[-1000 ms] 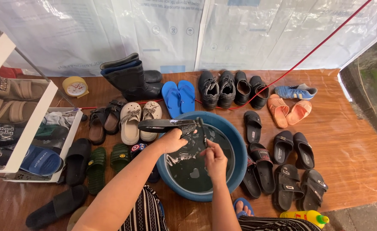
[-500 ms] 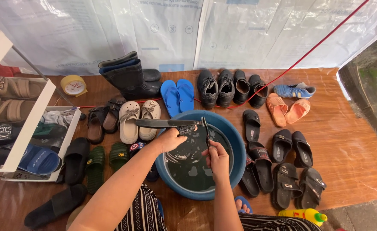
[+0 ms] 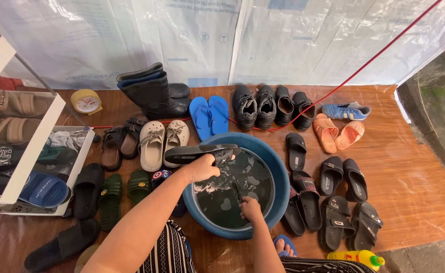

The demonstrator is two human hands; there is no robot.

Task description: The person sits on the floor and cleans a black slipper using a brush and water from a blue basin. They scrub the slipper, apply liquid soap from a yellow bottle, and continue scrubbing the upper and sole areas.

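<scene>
Single view, head-worn cam, looking steeply down and fwd over the person's own forearms. Landmark: blue basin [image 3: 281, 167], just below frame centre, close to the cam. Beyond the basin, rows of footwear run to a plastic sheet wall [image 3: 232, 35] at top, the far limit of the view. Left of the basin, a white rack [image 3: 30, 146] cuts the frame edge. Below the basin, the person's lap at the bottom edge. No second view, so no overlap.

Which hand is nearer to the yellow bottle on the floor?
Right. The right hand is in the basin, up-left of the yellow bottle; the left hand is farther left.
</scene>
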